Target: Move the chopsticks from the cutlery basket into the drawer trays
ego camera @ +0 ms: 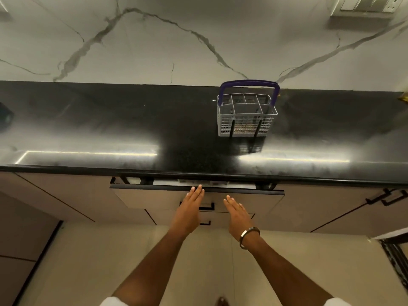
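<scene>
The cutlery basket (246,114), grey with a blue handle, stands on the black countertop (110,120) near the marble wall; pale chopsticks (242,127) show through its mesh. Below the counter edge, the drawer (154,196) is slightly open. The left hand (191,204), fingers straight, touches its top edge. The right hand (237,212), fingers straight, hovers just beside, holding nothing.
</scene>
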